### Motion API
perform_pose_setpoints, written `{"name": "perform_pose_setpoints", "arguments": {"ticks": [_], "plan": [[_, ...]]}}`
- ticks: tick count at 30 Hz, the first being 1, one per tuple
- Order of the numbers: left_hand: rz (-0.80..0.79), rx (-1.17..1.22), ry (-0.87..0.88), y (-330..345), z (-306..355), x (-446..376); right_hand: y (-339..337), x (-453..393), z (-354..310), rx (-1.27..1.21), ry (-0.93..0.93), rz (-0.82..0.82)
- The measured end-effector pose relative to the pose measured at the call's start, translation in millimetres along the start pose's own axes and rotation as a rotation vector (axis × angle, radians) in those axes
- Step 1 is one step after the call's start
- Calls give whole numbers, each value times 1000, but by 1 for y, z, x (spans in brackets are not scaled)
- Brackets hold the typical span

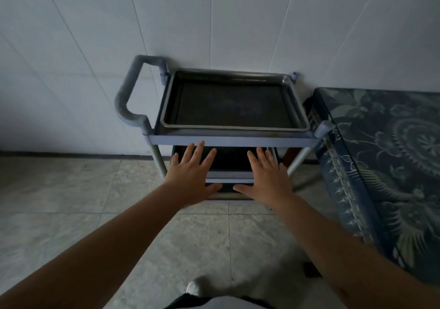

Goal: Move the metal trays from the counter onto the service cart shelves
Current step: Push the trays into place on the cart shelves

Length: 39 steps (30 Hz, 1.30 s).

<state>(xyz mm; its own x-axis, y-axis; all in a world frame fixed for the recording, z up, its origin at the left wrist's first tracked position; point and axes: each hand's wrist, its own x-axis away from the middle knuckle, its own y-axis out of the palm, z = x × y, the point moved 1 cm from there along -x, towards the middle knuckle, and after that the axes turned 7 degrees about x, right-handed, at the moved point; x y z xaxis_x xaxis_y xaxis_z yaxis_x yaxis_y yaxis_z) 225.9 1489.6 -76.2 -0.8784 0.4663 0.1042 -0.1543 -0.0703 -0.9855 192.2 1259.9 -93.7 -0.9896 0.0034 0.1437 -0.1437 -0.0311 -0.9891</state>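
- Both forearms are seen stretched forward from the near edge, over a pale tiled floor (71, 189); a shoe tip (193, 287) shows at the bottom.
- Ahead, against a white panelled wall (214, 23), a cart (233, 140) stands with its long side across the view and its handle (126, 94) at the left.
- A tray (234, 101) lies flat on the top shelf, long axis left to right, filling most of it; it is placed beyond and above both hands, apart from them.
- A lower shelf (229, 174) is seen below the top rail, dark inside; whether a tray lies in it cannot be told.
- At the right, a counter (392, 154) under a blue patterned cloth stands just beside the cart; no tray is seen on the part in view.
- The left hand (192, 177) and right hand (264, 177) are held palm down, fingers spread, side by side with a gap between them, nothing gripped; both lie over the front of the lower shelf, just below the top rail.
- Neither hand is clearly nearer the tray; the right is nearer the counter.
- As a judgement, the tray on top appears already placed, and any further tray would have to be fetched from the right.
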Motion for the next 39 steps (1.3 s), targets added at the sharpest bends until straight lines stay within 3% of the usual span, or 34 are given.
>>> {"name": "perform_pose_setpoints", "arguments": {"ticks": [14, 27, 32, 39], "plan": [[-101, 28, -37, 9, -12, -70, 0, -60, 23, 29, -14, -64], [-119, -68, -105, 41, -24, -212, 16, -184, 85, 57, -20, -110], [-211, -77, -88, 65, -41, -238, 40, -212, 91, 104, -105, -43], [-174, -7, -87, 77, -47, -261, 59, -226, 94, 108, -128, 97]]}}
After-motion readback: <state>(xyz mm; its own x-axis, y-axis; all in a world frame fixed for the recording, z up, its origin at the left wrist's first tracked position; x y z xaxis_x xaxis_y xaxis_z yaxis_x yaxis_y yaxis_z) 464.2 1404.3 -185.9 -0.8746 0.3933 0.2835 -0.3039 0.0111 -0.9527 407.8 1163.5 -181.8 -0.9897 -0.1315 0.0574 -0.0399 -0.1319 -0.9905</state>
